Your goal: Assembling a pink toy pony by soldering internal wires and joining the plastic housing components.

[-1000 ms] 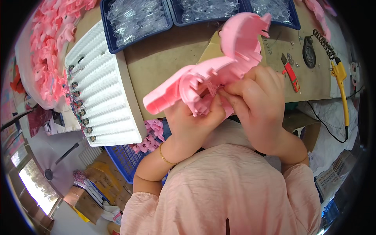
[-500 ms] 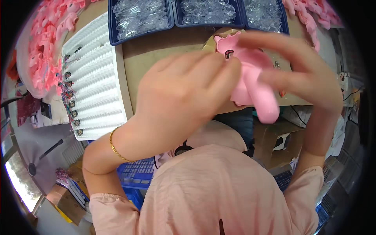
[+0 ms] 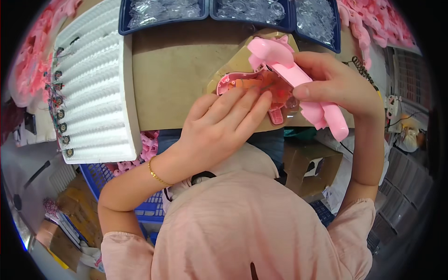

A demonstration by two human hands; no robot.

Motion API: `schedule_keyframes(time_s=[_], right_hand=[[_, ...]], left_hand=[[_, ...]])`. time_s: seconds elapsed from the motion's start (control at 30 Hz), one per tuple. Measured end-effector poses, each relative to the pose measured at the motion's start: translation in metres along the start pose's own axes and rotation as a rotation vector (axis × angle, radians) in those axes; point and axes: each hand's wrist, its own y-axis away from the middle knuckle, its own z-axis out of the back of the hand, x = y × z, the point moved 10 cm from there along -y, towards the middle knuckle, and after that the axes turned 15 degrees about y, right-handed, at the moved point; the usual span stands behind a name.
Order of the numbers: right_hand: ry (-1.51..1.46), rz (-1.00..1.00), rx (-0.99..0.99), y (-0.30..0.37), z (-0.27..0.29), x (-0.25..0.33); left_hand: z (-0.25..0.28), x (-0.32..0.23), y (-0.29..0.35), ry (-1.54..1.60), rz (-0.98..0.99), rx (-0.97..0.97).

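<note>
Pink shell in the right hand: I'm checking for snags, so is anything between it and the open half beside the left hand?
Partly, the left hand: it reaches over the near side of the open half. Nothing else visible stands between, though the shell and right hand hide some space.

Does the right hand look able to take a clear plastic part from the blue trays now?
Probably not easily: the right hand grips a pink shell piece, though the trays look uncovered.
</note>
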Motion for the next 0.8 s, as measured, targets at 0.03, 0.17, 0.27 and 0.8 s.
schedule_keyframes(time_s=[0.03, 0.17, 0.27, 0.8], right_hand=[[0.062, 0.009, -0.008, -0.001, 0.001, 0.001], [0.138, -0.017, 0.026, -0.008, -0.004, 0.002], [0.166, 0.017, -0.014, -0.007, -0.001, -0.001], [1.105, 0.594, -0.758, 0.001, -0.007, 0.059]], left_hand=[[-0.004, -0.002, 0.001, -0.047, -0.008, 0.055], [-0.022, -0.020, 0.004, -0.289, -0.042, 0.323], [-0.036, -0.038, -0.003, -0.511, -0.196, 0.485], [-0.037, -0.035, 0.006, -0.368, -0.177, 0.358]])
